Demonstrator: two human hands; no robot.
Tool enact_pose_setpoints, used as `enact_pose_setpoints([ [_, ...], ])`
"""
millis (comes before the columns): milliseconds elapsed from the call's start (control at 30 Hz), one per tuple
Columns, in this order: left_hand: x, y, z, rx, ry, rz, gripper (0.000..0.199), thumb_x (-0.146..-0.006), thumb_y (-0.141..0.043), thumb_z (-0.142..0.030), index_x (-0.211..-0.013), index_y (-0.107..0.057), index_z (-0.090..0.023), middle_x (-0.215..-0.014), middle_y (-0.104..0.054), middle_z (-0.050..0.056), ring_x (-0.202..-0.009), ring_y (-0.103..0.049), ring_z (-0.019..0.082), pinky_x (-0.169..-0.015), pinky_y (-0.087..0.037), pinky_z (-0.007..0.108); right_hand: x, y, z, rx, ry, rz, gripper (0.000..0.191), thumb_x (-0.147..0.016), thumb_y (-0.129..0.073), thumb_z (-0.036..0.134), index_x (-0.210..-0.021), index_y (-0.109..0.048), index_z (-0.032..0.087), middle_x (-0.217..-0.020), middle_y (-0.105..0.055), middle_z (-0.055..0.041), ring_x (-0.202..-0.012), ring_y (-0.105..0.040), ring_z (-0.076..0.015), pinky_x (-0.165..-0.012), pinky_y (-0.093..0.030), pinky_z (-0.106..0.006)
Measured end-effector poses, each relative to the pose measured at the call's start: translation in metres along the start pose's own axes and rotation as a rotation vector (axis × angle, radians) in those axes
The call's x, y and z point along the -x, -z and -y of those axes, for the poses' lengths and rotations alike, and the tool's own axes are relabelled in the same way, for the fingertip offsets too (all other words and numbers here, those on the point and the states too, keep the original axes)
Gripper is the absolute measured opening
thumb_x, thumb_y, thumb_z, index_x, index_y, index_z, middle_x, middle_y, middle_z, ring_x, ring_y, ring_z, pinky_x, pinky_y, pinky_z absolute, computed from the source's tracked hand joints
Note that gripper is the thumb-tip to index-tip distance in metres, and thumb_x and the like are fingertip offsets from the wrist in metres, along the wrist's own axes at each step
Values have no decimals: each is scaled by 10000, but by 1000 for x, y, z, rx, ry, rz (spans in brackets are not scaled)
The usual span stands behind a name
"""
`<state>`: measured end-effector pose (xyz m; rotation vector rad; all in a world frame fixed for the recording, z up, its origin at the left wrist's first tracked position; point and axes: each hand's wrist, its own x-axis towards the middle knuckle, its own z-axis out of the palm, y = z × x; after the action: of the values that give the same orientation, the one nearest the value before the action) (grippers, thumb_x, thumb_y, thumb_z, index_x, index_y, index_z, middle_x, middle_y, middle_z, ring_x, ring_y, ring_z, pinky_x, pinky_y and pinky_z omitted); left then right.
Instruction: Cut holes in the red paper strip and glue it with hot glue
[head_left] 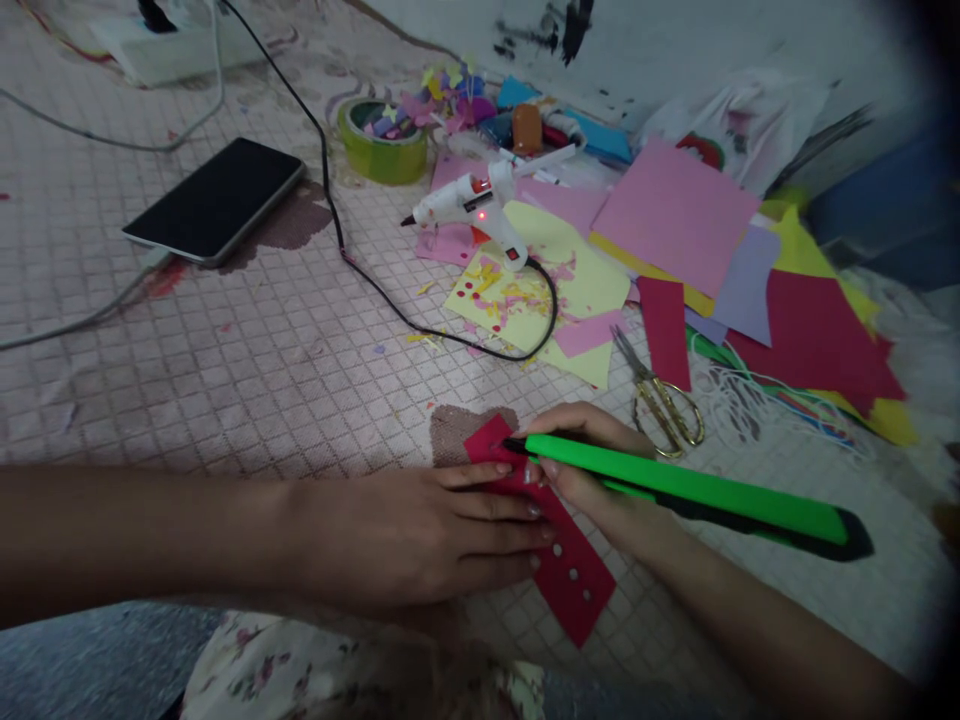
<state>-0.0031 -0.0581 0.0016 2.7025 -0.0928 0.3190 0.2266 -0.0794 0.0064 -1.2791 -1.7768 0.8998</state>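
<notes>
A red strip point(574, 570) with several small round holes lies slantwise on the patterned cloth near the front edge. My left hand point(457, 530) rests flat across its middle, fingers stretched out and pointing right. In my right hand point(581, 465) is a green and black pen-like tool point(690, 482), long and slanting; its dark tip is at the upper end of the strip, just above my left fingertips. Whether the tip touches the strip cannot be made out. Gold-handled scissors point(660, 400) lie just beyond my right hand.
A white glue gun point(480, 205) with a red light sits on pale yellow paper point(592, 270) with scraps. Its black cord point(442, 333) loops across the cloth. Around are green tape point(386, 155), coloured sheets point(675, 215), white string point(739, 405) and a phone point(217, 200) on a cable.
</notes>
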Motion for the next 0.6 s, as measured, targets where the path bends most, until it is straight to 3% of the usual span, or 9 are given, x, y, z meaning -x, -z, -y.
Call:
enact_pose_setpoints([
  [133,-1,0,-1,18,16,-13,476,-976,-609,-370,-1373,-590,-108,-1530,-505,96,-1476,-409,214,-1311,-196,391,-3,2,8,-14,-52,-29,135,-794,-624,144,-852,-692,244,-772,-754,20,-664,-715,-145,-595,-584,-240],
  [200,-2,1,-3,-5,-1,-32,375,-1002,-567,-321,-1316,-630,-127,-1513,-528,84,-1465,-424,215,-1311,-204,395,-3,4,9,-54,-87,-14,132,-808,-626,153,-883,-687,243,-767,-747,18,-644,-709,-144,-581,-586,-247],
  [300,-3,6,-4,-37,13,-193,241,-1028,-491,-190,-1132,-698,-125,-1363,-662,114,-1322,-572,226,-1214,-402,384,-1,5,4,-149,-139,3,115,-861,-629,178,-946,-673,243,-726,-721,31,-627,-700,-134,-568,-584,-235],
  [367,-3,9,-2,-28,124,-318,197,-1027,-493,-159,-1057,-685,-123,-1162,-736,118,-1109,-666,214,-1017,-545,350,1,6,0,-198,-157,-11,86,-890,-636,199,-958,-667,241,-751,-723,29,-648,-709,-127,-578,-588,-223],
  [433,-3,10,3,-3,287,-389,146,-1023,-512,-170,-1026,-655,-139,-1022,-717,86,-938,-664,184,-841,-566,303,2,5,-3,-235,-176,-31,66,-908,-642,217,-967,-664,239,-780,-729,23,-646,-713,-120,-578,-593,-215],
  [500,-3,10,8,38,419,-392,105,-1012,-540,-206,-1025,-630,-154,-1000,-675,69,-881,-640,170,-763,-546,275,3,4,-4,-261,-194,-44,72,-924,-639,231,-991,-662,240,-764,-725,27,-630,-712,-117,-578,-599,-215],
  [600,-6,9,14,81,513,-329,116,-991,-575,-237,-1070,-617,-163,-1037,-644,65,-875,-628,170,-743,-530,268,4,3,-3,-247,-198,-66,84,-918,-643,231,-999,-666,237,-764,-724,26,-617,-707,-114,-570,-602,-212],
])
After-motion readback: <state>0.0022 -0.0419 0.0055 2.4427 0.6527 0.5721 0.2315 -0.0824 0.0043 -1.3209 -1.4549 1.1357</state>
